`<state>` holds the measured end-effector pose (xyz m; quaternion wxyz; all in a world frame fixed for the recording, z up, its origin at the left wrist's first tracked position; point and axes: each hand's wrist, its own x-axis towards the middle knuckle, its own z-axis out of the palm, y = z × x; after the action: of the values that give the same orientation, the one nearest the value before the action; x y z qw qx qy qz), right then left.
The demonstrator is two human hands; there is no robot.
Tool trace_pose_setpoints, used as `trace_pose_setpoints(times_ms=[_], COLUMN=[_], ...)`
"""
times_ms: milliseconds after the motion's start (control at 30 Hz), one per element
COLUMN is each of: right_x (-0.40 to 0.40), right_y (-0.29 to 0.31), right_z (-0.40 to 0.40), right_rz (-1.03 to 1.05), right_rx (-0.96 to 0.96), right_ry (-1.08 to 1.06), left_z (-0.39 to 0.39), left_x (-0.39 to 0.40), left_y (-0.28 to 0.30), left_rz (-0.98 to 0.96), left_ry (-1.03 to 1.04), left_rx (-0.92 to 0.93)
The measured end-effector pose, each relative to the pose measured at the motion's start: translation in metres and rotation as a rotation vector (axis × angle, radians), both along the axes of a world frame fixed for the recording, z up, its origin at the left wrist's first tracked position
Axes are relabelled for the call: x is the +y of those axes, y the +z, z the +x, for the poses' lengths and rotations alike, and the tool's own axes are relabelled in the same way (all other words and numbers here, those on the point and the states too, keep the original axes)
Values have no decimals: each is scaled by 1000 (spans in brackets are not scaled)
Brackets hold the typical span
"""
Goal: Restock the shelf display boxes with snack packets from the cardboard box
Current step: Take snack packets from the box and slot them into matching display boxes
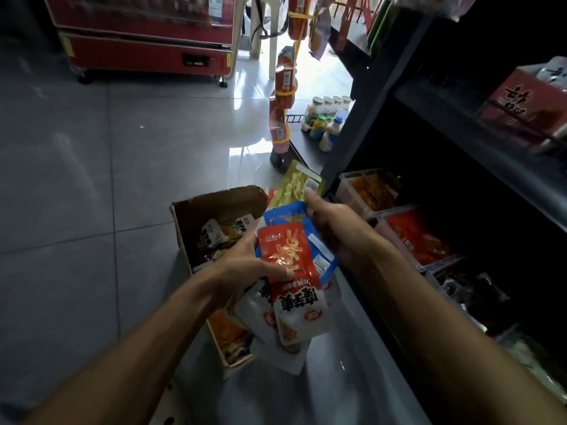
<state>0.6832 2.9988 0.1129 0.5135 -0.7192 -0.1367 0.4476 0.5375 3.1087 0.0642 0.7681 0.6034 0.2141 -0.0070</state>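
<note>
Both my hands are busy with a fan of snack packets above the open brown cardboard box [214, 210] on the grey tiled floor [92, 179]. My left hand [251, 265] grips the lower bunch, thumb pressed on the glossy red-and-white packet [291, 271] on top, with at least two more white packets [257, 314] drooping beneath it. My right hand [334, 228] holds the upper part of the fan, its fingers curled behind a blue packet [285, 213] and its thumb pinching one yellow-green packet [299, 185] that sticks up toward the shelf. The two hands are close together, joined by the overlapping packets. More packets lie inside the box, white and orange ones; I cannot count them.

Just right of my hands, on the lowest level of the dark metal shelf [383, 87], I count three clear plastic display boxes in a row: one with orange packets [368, 188], one with red packets [420, 234], one with dark packets [469, 292].

Farther off stand a cluster of small bottles [328, 118], a hanging strip of red snack packs [282, 96] and a red cabinet on castors [147, 35].
</note>
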Motion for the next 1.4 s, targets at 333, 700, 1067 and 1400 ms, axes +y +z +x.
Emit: trace_pose_setpoints(times_ms=[333, 700, 1067, 1400], right_x=[-10, -113, -218, -352], right_y=[21, 71, 131, 187], right_z=[47, 1, -19, -65], right_rz=[185, -63, -282, -751], right_rx=[-309, -589, -1173, -1061], right_ry=[-665, -194, -55, 204], left_z=[4, 39, 68, 86], left_x=[-2, -69, -179, -286], left_y=[5, 57, 122, 170], left_rz=[-51, -184, -192, -224], left_ry=[-50, 198, 170, 71], left_rx=[51, -60, -148, -203])
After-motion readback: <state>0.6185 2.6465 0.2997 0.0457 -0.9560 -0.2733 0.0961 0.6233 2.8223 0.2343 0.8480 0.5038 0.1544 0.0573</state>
